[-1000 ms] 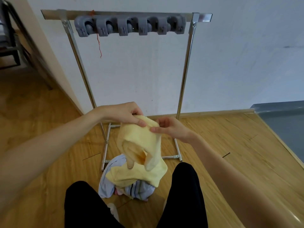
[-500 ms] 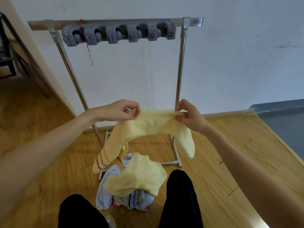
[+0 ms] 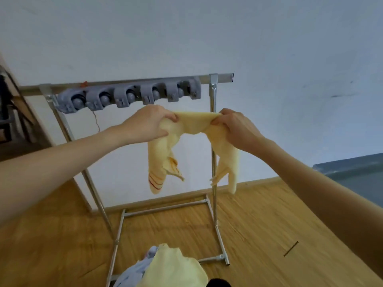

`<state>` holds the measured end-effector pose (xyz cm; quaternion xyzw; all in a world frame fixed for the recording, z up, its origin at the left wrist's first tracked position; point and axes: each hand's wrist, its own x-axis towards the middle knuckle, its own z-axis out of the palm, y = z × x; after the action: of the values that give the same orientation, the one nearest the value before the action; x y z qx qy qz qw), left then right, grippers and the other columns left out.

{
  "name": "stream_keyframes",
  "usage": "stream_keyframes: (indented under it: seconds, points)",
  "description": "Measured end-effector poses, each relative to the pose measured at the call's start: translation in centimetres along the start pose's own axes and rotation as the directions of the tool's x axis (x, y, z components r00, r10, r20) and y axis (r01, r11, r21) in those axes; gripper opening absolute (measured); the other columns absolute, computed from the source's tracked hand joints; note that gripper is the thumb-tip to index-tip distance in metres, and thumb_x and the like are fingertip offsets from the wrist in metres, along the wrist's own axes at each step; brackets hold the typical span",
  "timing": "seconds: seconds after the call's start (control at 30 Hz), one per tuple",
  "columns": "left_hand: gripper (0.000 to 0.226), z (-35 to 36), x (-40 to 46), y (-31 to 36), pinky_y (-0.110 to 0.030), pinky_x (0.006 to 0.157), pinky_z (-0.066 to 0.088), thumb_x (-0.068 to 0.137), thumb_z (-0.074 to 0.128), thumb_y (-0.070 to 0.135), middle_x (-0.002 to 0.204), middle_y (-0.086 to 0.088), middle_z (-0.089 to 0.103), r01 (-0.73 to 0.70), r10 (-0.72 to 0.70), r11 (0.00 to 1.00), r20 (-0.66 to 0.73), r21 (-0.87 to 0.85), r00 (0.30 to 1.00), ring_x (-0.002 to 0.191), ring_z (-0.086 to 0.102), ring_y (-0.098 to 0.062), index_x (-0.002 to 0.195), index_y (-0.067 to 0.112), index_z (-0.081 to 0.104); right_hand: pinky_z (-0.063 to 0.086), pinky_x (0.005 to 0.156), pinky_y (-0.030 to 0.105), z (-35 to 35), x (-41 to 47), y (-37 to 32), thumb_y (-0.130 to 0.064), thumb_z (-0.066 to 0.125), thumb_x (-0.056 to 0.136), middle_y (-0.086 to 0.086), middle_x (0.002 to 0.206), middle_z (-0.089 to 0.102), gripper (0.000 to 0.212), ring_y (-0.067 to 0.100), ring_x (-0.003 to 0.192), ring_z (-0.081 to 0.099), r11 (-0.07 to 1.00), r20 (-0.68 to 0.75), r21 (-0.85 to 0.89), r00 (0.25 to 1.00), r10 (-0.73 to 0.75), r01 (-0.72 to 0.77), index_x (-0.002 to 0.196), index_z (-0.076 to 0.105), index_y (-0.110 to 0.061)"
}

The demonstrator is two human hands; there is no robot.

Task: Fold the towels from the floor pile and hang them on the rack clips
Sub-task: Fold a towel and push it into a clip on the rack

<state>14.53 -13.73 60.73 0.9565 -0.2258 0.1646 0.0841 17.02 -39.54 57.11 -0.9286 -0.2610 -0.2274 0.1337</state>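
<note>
Wooden floor (image 3: 259,224) at the near edge, carrying the towel pile (image 3: 172,268). Farther off, yellow towel (image 3: 194,123) held stretched in the air, left hand (image 3: 148,123) and right hand (image 3: 236,129) fingers clamped on its top edge, just below the rack clips (image 3: 128,96) by the white wall (image 3: 290,59).

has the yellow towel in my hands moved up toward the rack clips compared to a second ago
Yes. The yellow towel has risen from near the rack's base to just under the grey clip bar.
</note>
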Motion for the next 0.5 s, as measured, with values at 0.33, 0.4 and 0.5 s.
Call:
stream_keyframes:
  seconds: [0.33,0.4,0.5]
  points:
    - [0.041,-1.5,8.8,2.9,-0.040,0.072,0.042,0.080,0.055,-0.005,0.099,-0.012,0.043,0.105,-0.030,0.965,-0.301,0.239,0.953,0.089,0.050,-0.033,0.119,0.007,0.055,0.049,0.068,0.040,-3.4,7.0,3.2,0.011,0.041,0.080,0.008,0.112,0.052,0.044,0.033,0.087,0.058,0.988,-0.282,-0.051,0.951,0.126,-0.146,0.113,0.062,-0.009]
    - [0.038,-1.0,9.5,2.9,-0.035,0.065,0.036,0.078,0.062,-0.007,0.100,-0.011,0.042,0.137,-0.033,0.941,-0.319,0.310,0.947,0.089,0.048,-0.030,0.113,0.006,0.054,0.050,0.066,0.041,-3.0,7.8,3.8,0.013,0.041,0.077,0.008,0.111,0.050,0.041,0.032,0.082,0.058,0.985,-0.271,-0.080,0.954,0.128,-0.155,0.108,0.061,-0.006]
    - [0.036,0.0,10.6,2.7,-0.032,0.061,0.030,0.075,0.065,-0.009,0.103,-0.011,0.043,0.172,-0.034,0.912,-0.348,0.373,0.937,0.088,0.045,-0.026,0.105,0.007,0.051,0.042,0.060,0.036,-2.2,8.6,4.3,0.014,0.042,0.077,0.008,0.114,0.047,0.038,0.030,0.082,0.055,0.980,-0.273,-0.118,0.954,0.124,-0.161,0.106,0.059,-0.004]
